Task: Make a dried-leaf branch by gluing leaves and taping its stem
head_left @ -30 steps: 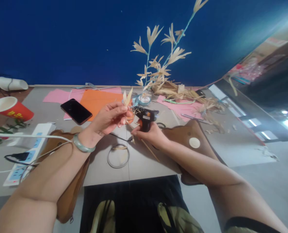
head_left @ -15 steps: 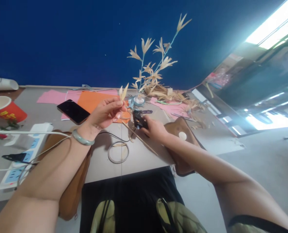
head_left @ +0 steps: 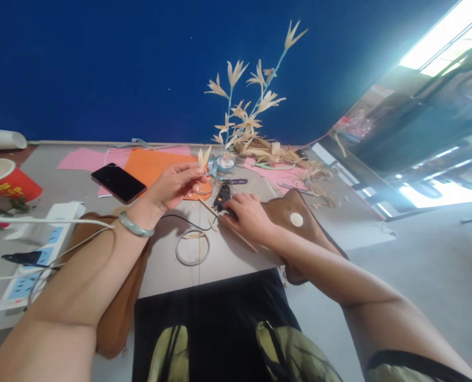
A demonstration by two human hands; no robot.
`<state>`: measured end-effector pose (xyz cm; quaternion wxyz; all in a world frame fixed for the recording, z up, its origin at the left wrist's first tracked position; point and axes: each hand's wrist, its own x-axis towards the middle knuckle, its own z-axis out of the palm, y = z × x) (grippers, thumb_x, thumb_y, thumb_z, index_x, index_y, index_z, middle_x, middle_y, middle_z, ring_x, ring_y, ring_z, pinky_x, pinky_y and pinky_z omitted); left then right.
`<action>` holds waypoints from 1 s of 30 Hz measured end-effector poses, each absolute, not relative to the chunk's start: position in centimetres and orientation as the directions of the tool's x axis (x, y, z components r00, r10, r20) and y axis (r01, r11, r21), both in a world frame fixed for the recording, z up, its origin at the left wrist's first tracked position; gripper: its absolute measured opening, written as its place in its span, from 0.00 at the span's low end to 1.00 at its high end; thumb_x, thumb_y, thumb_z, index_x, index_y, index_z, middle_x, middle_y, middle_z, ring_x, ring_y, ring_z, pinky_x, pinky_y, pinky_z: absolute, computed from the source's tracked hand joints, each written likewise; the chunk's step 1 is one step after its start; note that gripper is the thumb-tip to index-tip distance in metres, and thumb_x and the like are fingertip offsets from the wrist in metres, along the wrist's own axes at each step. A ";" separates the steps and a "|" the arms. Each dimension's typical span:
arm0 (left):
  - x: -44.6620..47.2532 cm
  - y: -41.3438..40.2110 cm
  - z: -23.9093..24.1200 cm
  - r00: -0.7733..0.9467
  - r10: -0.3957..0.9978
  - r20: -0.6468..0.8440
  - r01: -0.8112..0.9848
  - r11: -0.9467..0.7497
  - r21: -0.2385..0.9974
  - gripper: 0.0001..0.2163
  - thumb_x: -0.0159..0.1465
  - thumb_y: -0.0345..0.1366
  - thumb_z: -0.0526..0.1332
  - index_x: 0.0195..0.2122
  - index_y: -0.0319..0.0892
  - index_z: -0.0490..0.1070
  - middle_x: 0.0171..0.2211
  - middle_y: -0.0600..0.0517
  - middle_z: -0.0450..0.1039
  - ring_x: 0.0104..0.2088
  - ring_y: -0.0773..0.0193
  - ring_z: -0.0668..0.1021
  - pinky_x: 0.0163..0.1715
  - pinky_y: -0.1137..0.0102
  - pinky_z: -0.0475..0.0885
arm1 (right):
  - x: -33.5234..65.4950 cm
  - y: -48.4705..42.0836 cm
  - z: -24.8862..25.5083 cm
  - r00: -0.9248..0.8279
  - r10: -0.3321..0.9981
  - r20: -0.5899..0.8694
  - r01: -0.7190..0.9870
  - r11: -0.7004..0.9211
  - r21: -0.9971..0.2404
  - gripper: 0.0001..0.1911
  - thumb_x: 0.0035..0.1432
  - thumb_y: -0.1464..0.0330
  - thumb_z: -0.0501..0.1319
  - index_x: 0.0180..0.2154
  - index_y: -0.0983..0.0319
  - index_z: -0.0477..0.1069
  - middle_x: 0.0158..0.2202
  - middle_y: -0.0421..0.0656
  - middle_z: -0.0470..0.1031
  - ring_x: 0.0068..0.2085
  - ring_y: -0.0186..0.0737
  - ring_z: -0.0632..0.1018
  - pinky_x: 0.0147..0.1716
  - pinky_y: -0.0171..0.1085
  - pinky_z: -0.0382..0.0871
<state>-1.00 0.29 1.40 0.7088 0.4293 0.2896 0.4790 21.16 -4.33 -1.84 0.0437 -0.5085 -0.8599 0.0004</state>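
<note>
My left hand [head_left: 175, 185] is raised over the table, its fingertips pinched on a small cluster of dried pale leaves [head_left: 203, 157]. A pale green bangle [head_left: 134, 227] sits on that wrist. My right hand [head_left: 247, 214] lies low on the table, fingers curled on the handle of a black glue gun [head_left: 222, 196] that rests on the tabletop. A thin wooden stick [head_left: 210, 209] runs slantwise under this hand. A wire ring [head_left: 192, 247] lies just in front of both hands.
A black phone [head_left: 119, 182] lies on orange paper [head_left: 156, 162] and pink paper [head_left: 80, 158]. A dried-leaf branch on a blue stem [head_left: 244, 106] rises behind a tape roll [head_left: 225, 164]. A red cup [head_left: 6, 180] and power strip [head_left: 37, 249] are left; brown bags [head_left: 295, 204] flank me.
My right hand has brought the glue gun down from beside the leaves and laid it on the table. My left hand keeps the leaf cluster raised, barely moved.
</note>
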 end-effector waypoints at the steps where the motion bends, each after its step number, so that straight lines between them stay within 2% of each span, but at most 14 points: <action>1: -1.0 0.3 1.4 0.374 0.927 0.001 -0.428 0.171 0.888 0.07 0.51 0.34 0.71 0.27 0.37 0.76 0.24 0.51 0.76 0.17 0.76 0.71 0.15 0.80 0.62 | 20.8 -4.7 -1.8 -0.511 0.859 0.035 0.854 0.512 -0.091 0.12 0.60 0.61 0.58 0.39 0.63 0.74 0.39 0.49 0.72 0.43 0.47 0.71 0.43 0.43 0.55; 4: -1.0 0.3 1.4 0.380 0.925 -0.003 -0.420 0.176 0.890 0.07 0.51 0.34 0.70 0.27 0.36 0.76 0.23 0.51 0.76 0.17 0.76 0.71 0.15 0.80 0.62 | 19.9 -5.3 -2.2 -0.559 0.829 -0.019 0.818 0.548 -0.178 0.12 0.59 0.61 0.60 0.34 0.63 0.75 0.35 0.47 0.72 0.40 0.44 0.71 0.42 0.41 0.54; 7: -1.0 0.3 1.4 0.383 0.924 -0.003 -0.424 0.179 0.888 0.07 0.51 0.34 0.70 0.27 0.36 0.76 0.23 0.52 0.76 0.17 0.76 0.71 0.14 0.80 0.61 | 19.2 -5.3 -2.6 -0.608 0.794 0.028 0.767 0.596 -0.236 0.09 0.58 0.64 0.61 0.35 0.63 0.75 0.36 0.46 0.72 0.40 0.42 0.71 0.42 0.40 0.54; 10: -0.9 0.2 1.5 0.386 0.923 -0.004 -0.420 0.179 0.890 0.07 0.51 0.34 0.70 0.27 0.36 0.76 0.23 0.51 0.76 0.17 0.76 0.70 0.14 0.80 0.61 | 18.5 -5.3 -2.9 -0.719 0.692 0.061 0.655 0.705 -0.272 0.06 0.57 0.68 0.62 0.36 0.63 0.76 0.37 0.46 0.72 0.40 0.41 0.71 0.40 0.38 0.54; 14: -0.9 0.1 1.7 0.387 0.922 -0.019 -0.426 0.197 0.883 0.07 0.52 0.34 0.70 0.27 0.35 0.76 0.23 0.51 0.75 0.17 0.76 0.70 0.13 0.80 0.59 | 17.1 -5.3 -3.1 -0.814 0.579 0.042 0.569 0.809 -0.148 0.08 0.59 0.67 0.60 0.34 0.63 0.77 0.37 0.47 0.72 0.39 0.41 0.69 0.39 0.40 0.53; 18: -0.9 0.1 1.6 0.402 0.916 -0.002 -0.440 0.195 0.877 0.07 0.52 0.33 0.70 0.28 0.35 0.76 0.24 0.51 0.76 0.17 0.76 0.70 0.13 0.80 0.60 | 15.4 -5.2 -2.8 -0.829 0.557 -0.050 0.558 0.830 -0.010 0.10 0.60 0.69 0.58 0.31 0.65 0.76 0.34 0.49 0.73 0.37 0.43 0.69 0.39 0.42 0.53; 21: -0.9 0.1 1.5 0.403 0.915 0.007 -0.435 0.184 0.882 0.07 0.51 0.34 0.70 0.28 0.36 0.76 0.25 0.50 0.76 0.17 0.76 0.70 0.13 0.80 0.59 | 14.6 -5.2 -2.5 -0.834 0.544 -0.095 0.545 0.838 0.023 0.10 0.59 0.72 0.57 0.30 0.66 0.76 0.32 0.49 0.73 0.36 0.43 0.70 0.40 0.43 0.54; 23: -0.9 0.1 1.4 0.391 0.921 0.000 -0.424 0.180 0.888 0.07 0.52 0.34 0.70 0.27 0.36 0.76 0.25 0.51 0.76 0.17 0.76 0.70 0.13 0.80 0.59 | 14.6 -5.1 -2.5 -0.834 0.545 -0.088 0.547 0.837 -0.008 0.09 0.58 0.71 0.58 0.29 0.67 0.75 0.31 0.49 0.73 0.36 0.43 0.71 0.40 0.43 0.56; 25: -0.9 0.2 1.4 0.377 0.926 -0.010 -0.417 0.179 0.891 0.07 0.51 0.35 0.70 0.28 0.36 0.76 0.24 0.51 0.76 0.17 0.76 0.70 0.14 0.80 0.59 | 15.2 -4.7 -2.4 -0.820 0.571 -0.040 0.571 0.810 -0.136 0.07 0.55 0.71 0.61 0.28 0.66 0.75 0.31 0.48 0.74 0.35 0.41 0.72 0.40 0.42 0.58; 27: -0.9 0.2 1.5 0.363 0.932 -0.014 -0.419 0.176 0.891 0.07 0.51 0.35 0.70 0.28 0.37 0.76 0.24 0.51 0.76 0.17 0.76 0.69 0.13 0.80 0.59 | 16.2 -4.1 -2.2 -0.774 0.633 0.034 0.575 0.724 -0.382 0.04 0.53 0.72 0.62 0.28 0.65 0.75 0.30 0.45 0.74 0.32 0.37 0.71 0.38 0.39 0.60; 30: -0.9 0.4 1.5 0.331 0.944 -0.002 -0.439 0.156 0.885 0.08 0.50 0.35 0.70 0.26 0.36 0.75 0.23 0.51 0.75 0.16 0.76 0.68 0.12 0.80 0.58 | 17.6 -2.9 -1.3 -0.604 0.795 0.062 0.452 0.405 -0.795 0.06 0.54 0.69 0.61 0.29 0.65 0.73 0.25 0.40 0.72 0.27 0.32 0.69 0.31 0.34 0.62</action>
